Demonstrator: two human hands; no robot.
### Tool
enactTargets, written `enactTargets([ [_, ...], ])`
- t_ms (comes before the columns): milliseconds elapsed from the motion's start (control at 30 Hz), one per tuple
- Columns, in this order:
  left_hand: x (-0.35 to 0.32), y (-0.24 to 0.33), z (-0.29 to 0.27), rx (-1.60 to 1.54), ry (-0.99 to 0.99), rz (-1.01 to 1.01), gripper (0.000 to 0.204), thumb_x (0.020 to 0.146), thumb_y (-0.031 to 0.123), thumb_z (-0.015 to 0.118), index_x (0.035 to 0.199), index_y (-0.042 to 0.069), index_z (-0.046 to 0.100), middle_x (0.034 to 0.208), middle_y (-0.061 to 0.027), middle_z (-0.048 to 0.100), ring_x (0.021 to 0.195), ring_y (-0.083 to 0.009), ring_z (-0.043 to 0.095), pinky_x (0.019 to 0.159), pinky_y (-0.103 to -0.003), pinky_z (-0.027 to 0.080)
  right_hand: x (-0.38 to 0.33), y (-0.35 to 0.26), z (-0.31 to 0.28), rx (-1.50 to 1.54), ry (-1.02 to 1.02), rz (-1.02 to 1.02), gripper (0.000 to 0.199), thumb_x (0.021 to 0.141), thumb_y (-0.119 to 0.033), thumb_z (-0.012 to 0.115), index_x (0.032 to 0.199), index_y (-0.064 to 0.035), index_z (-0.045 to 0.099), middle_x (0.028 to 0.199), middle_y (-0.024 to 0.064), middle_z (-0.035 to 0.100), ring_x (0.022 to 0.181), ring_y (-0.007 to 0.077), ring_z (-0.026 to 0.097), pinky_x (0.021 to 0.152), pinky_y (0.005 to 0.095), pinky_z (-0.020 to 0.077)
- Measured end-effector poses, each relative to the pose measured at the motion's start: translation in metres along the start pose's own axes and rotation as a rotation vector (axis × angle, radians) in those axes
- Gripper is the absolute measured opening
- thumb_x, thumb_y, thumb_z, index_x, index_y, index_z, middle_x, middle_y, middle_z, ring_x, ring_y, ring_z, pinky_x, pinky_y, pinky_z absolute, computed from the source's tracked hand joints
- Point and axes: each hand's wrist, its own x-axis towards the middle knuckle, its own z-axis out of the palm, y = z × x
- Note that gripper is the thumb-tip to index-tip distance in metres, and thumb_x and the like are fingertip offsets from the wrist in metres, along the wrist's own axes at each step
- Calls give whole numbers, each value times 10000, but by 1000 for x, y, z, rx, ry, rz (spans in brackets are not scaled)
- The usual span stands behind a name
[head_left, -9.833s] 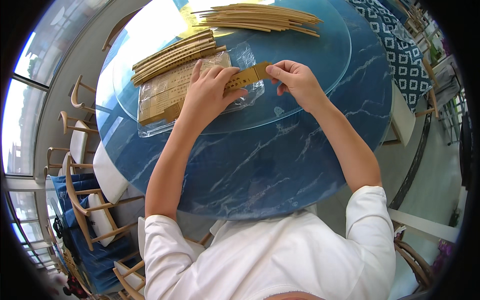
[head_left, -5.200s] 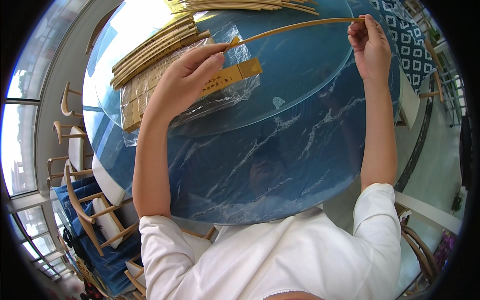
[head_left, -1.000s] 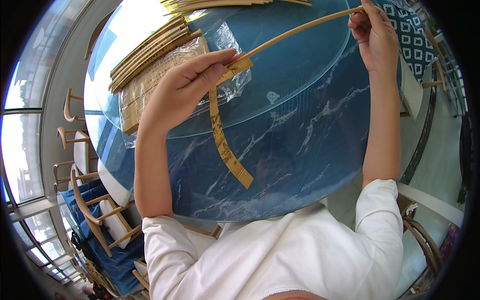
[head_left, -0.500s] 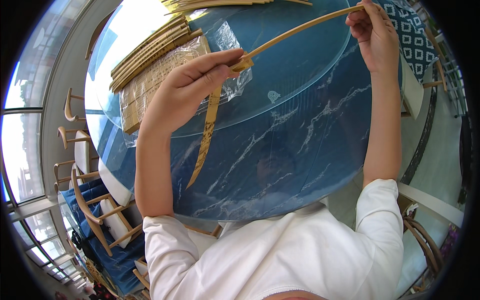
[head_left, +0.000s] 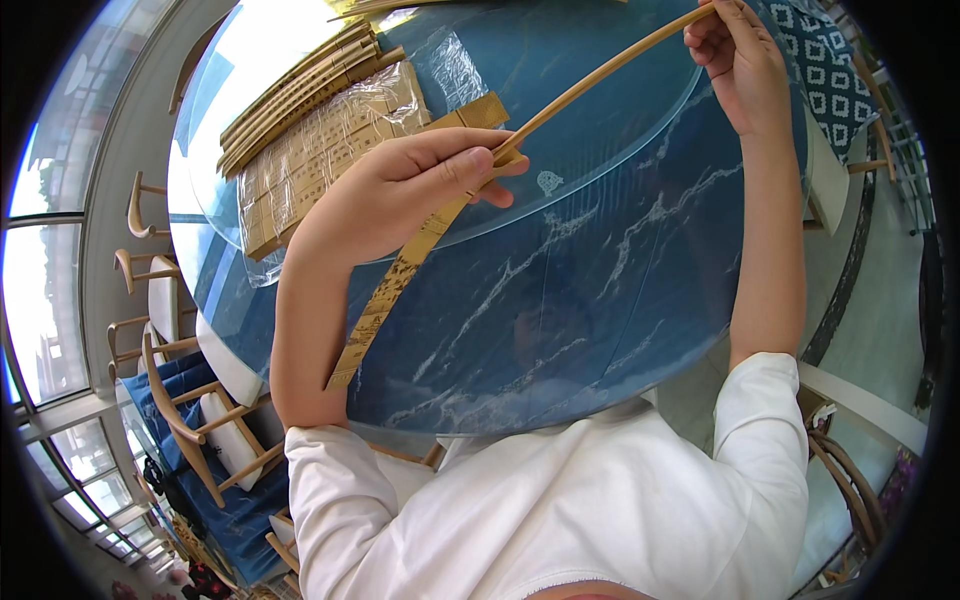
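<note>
A thin pale wooden stick (head_left: 606,73) runs slantwise between my two hands above the blue table. My right hand (head_left: 742,68), far to the right, pinches its upper end. Its lower end sits between the thumb and fingers of my left hand (head_left: 415,190). That same hand also grips a long flat gold strip (head_left: 385,297) with dark print, which hangs down toward my left forearm. Another gold piece (head_left: 482,110) shows just behind the left fingers; whether it joins the strip is hidden.
A plastic-wrapped stack of printed gold packs (head_left: 325,150) lies at the far left, with several narrow printed gold pieces (head_left: 300,90) on it. Crumpled clear film (head_left: 455,70) lies beside it. A glass disc (head_left: 640,145) covers the marbled table (head_left: 540,350). Wooden chairs (head_left: 215,430) stand left.
My left hand has shifted slightly right and lower along the stick. The hanging gold strip has swung left toward my forearm, and the stick looks straighter.
</note>
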Motion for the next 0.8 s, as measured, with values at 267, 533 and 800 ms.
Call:
enactTargets([
  [267,2,2,9,-86,-3,-8,439,1123,269,552,1420,-46,625,1270,-208,732,1011,-232,766,894,-354,637,1,4,-4,22,-64,27,256,1127,-241,550,1008,-58,684,750,80,715,599,140,660,539,260,525],
  [533,3,2,9,-151,-40,17,423,1124,245,542,1419,-46,627,1280,-227,724,975,-217,756,853,-334,641,6,13,-10,41,-47,144,244,1123,-227,544,1015,-59,684,764,74,720,637,146,686,567,266,548],
  [800,5,2,10,-227,-132,-17,445,1126,262,540,1441,-44,610,1316,-247,702,970,-195,729,839,-314,630,4,14,-9,124,-132,143,239,1120,-221,545,1003,-64,680,775,67,706,670,155,691,575,280,539],
])
